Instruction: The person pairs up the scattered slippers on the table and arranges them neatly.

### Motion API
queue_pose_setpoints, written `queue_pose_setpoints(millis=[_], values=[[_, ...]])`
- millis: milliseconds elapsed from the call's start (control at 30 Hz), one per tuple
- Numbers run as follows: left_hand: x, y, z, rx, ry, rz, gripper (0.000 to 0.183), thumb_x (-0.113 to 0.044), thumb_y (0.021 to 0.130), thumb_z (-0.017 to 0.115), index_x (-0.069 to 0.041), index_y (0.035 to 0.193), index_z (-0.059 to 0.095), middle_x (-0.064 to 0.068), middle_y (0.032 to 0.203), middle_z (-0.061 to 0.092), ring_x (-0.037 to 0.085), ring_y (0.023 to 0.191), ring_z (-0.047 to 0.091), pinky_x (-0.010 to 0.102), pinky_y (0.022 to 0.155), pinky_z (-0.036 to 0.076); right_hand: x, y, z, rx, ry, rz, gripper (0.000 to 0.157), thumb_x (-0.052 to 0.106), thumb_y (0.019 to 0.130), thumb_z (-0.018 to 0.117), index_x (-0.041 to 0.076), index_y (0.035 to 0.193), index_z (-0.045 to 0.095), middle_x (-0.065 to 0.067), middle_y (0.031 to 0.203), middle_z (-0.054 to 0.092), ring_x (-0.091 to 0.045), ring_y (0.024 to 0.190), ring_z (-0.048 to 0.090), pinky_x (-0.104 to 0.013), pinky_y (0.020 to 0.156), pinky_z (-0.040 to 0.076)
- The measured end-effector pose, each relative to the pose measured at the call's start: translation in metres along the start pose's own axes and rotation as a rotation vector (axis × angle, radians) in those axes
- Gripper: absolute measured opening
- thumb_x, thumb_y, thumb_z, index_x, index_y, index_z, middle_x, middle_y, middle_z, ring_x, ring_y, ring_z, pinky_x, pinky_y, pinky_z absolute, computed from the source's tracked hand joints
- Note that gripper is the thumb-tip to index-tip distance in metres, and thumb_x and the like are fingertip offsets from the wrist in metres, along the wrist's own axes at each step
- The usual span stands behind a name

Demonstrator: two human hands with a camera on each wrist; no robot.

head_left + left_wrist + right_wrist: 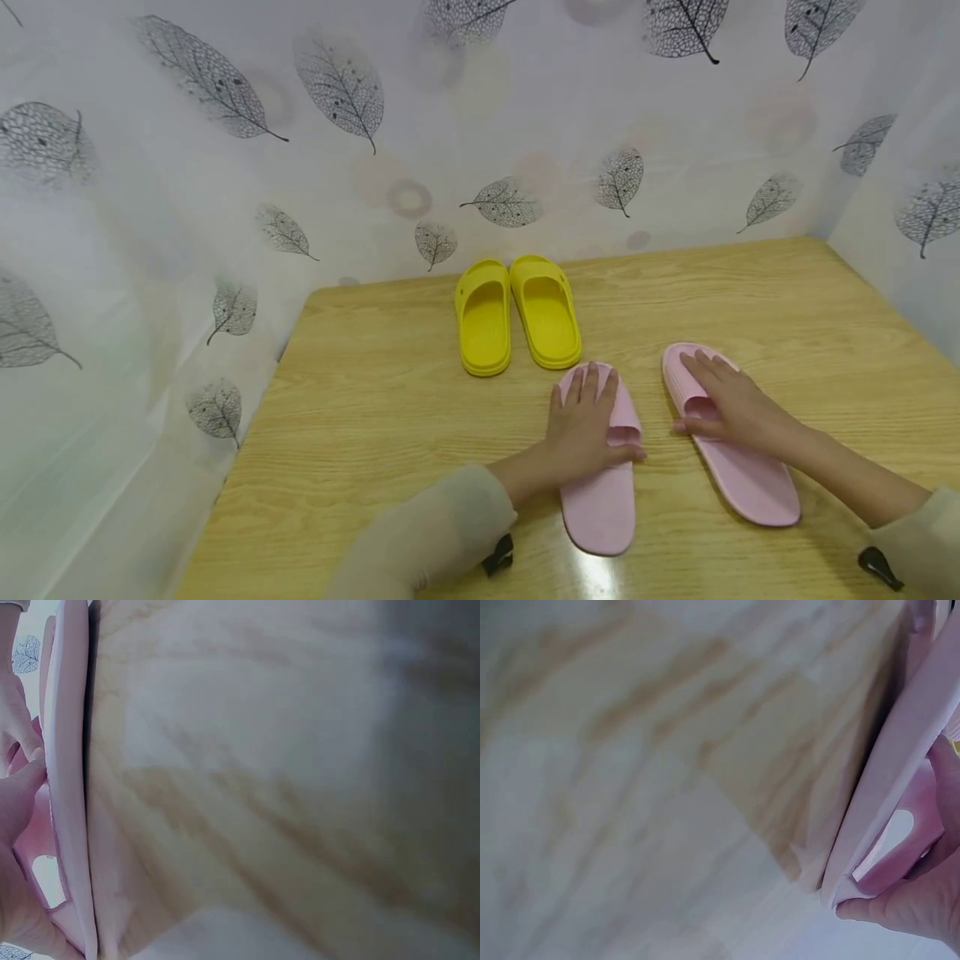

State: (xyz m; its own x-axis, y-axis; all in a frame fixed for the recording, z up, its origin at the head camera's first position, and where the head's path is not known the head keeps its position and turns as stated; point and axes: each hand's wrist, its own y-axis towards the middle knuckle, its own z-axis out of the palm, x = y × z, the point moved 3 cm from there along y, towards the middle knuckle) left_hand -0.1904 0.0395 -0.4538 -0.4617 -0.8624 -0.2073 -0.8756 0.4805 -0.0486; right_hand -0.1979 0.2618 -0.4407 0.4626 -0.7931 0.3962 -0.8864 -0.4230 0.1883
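Observation:
Two pink slippers lie apart on the table, toes pointing away from me. My left hand (583,437) rests on the left pink slipper (600,517), fingers spread over its strap and thumb reaching past its right edge. On the angled right pink slipper (753,483), my right hand (738,408) lies with its fingers along the strap and its thumb across to the left edge. In the left wrist view, the sole (69,780) stands between the hand and the table surface. The right wrist view shows fingers (911,907) touching the slipper's edge.
A pair of yellow slippers (546,321) sits side by side near the back edge of the wooden table (360,433). A white leaf-patterned curtain (360,200) hangs behind the table and along its sides.

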Motion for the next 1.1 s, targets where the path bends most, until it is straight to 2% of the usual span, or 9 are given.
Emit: queue_pose_setpoints(millis=[333,733,1100], values=[[-0.007,0.004,-0.002,0.023,0.015,-0.028,0.11,-0.079,0.072,0.052,-0.02,0.154,0.006,0.009,0.16,0.007,0.025,0.146,0.008,0.054,0.114,0.017,-0.001,0.0,0.002,-0.017,-0.012,-0.023,0.099,0.038,0.068,0.081,-0.008,0.141,0.033,-0.039,0.137,0.036,-0.062,0.121,0.032,-0.075,0.09,0.026],[-0.012,0.009,-0.002,-0.003,0.025,-0.034,0.109,-0.079,0.071,0.051,-0.021,0.154,0.009,0.01,0.159,0.009,0.025,0.146,0.011,0.054,0.113,0.019,0.001,0.001,0.002,-0.025,0.01,-0.034,0.098,0.036,0.068,0.082,-0.006,0.141,0.033,-0.04,0.137,0.035,-0.064,0.121,0.031,-0.074,0.092,0.026],[-0.015,0.012,0.001,-0.022,0.015,-0.031,0.11,-0.08,0.071,0.049,-0.02,0.154,0.008,0.011,0.159,0.01,0.026,0.146,0.011,0.054,0.113,0.02,0.003,0.003,0.001,0.004,0.03,-0.021,0.099,0.036,0.069,0.081,-0.006,0.143,0.031,-0.039,0.139,0.032,-0.064,0.122,0.028,-0.076,0.093,0.023]])
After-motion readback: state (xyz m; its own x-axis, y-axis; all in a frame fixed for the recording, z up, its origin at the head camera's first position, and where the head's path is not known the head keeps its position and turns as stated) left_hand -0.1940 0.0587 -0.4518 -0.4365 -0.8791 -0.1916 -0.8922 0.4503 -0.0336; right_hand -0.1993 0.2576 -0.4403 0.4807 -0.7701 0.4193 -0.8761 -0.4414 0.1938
